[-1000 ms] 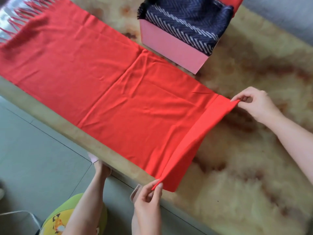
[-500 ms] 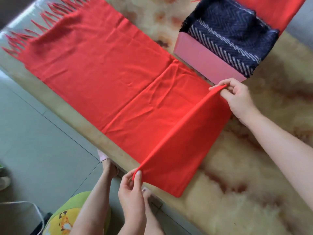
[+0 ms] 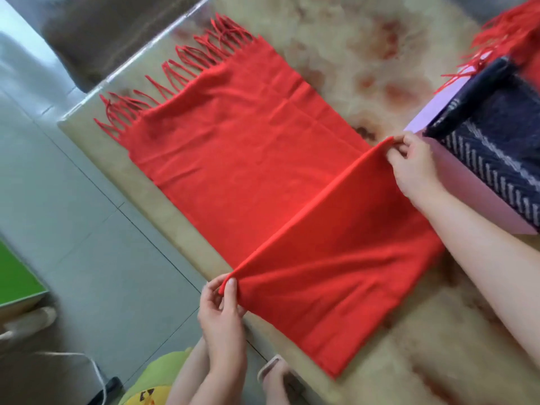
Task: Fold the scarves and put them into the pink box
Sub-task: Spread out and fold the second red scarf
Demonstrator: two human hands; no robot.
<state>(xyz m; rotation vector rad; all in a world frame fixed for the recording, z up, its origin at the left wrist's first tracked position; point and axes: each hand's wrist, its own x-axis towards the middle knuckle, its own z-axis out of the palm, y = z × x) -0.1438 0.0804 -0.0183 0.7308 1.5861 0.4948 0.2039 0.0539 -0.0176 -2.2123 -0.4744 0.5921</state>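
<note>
A red scarf [image 3: 251,147] with a fringe at its far-left end lies flat along the marble-patterned table [image 3: 365,48]. Its right end is lifted and folded back over the rest. My left hand [image 3: 222,305] pinches the near corner of that raised fold at the table's front edge. My right hand [image 3: 409,162] pinches the far corner, right beside the pink box [image 3: 473,197]. A navy scarf with white stripes [image 3: 496,153] sits inside the box. Another red fringed scarf [image 3: 508,39] lies behind the box at the top right.
The table's front edge runs diagonally from upper left to lower right, with grey floor tiles [image 3: 73,214] below it. A green-topped piece of furniture [image 3: 14,276] stands at the far left. A white cable [image 3: 93,369] lies on the floor.
Both hands have carried the folded edge of the red scarf further left over the flat part, so the folded flap is wider. The view has swung left, bringing the fringe into sight.
</note>
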